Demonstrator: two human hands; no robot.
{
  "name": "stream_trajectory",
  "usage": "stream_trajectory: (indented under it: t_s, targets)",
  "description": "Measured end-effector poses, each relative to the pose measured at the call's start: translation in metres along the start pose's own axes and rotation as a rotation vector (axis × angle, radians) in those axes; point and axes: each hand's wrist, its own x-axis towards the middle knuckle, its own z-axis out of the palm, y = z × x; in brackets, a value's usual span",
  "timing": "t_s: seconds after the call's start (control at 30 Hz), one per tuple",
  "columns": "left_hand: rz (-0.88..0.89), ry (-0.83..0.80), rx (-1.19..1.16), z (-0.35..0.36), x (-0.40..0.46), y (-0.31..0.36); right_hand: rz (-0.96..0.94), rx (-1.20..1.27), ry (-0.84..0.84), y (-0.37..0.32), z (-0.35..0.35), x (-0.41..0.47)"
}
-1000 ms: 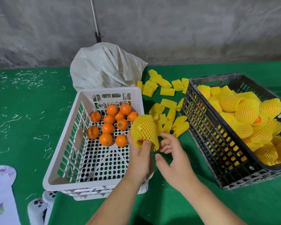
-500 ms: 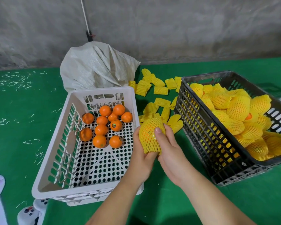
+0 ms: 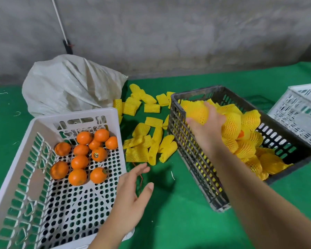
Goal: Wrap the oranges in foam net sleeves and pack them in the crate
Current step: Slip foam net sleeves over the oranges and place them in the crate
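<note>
Over the black crate (image 3: 192, 155), from your head camera, your right hand (image 3: 207, 123) has its fingers curled round a wrapped orange (image 3: 196, 112), gripping it just inside the crate's near-left end, above the rim. Under and beyond it the crate holds a heap of oranges in yellow net sleeves (image 3: 248, 141), piled against the far side and spilling toward the right end; one bare patch of orange peel peeks out in the middle of the heap.

Your left hand (image 3: 131, 196) hangs over the green cloth (image 3: 178, 221), fingers spread and relaxed, holding nothing, right beside the white crate's (image 3: 16, 186) right wall.

That white crate sits to your left and carries the unwrapped oranges (image 3: 81, 159), roughly ten or so, bunched toward its far end; the near half shows only the perforated floor.

Between the two crates, loose yellow sleeves (image 3: 145, 146) lie scattered on the cloth, flat and hollow, running back toward the white sack (image 3: 70, 85) that slumps behind the white crate against the grey wall (image 3: 169, 33). At the far right edge another white crate (image 3: 298, 112) shows, just beside the black one; what's in it, you cannot tell.
</note>
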Motion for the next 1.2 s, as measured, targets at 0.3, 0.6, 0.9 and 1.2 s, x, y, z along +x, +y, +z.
stream_trajectory:
  t_s: [0.3, 0.6, 0.9, 1.2]
  targets:
    - [0.012, 0.007, 0.103, 0.001, 0.004, 0.001, -0.124, -1.089, -0.331, 0.068, 0.017, 0.070]
    - [-0.265, 0.337, -0.287, -0.050, 0.043, -0.032, -0.707, -1.077, -0.181, 0.082, 0.045, 0.015]
    - [-0.738, -0.220, 0.685, -0.068, 0.086, -0.160, 0.024, -0.785, -0.928, 0.150, 0.174, -0.032]
    - [-0.713, -0.117, 0.651, -0.090, 0.094, -0.150, 0.031, -0.278, -0.493, 0.149, 0.183, -0.024]
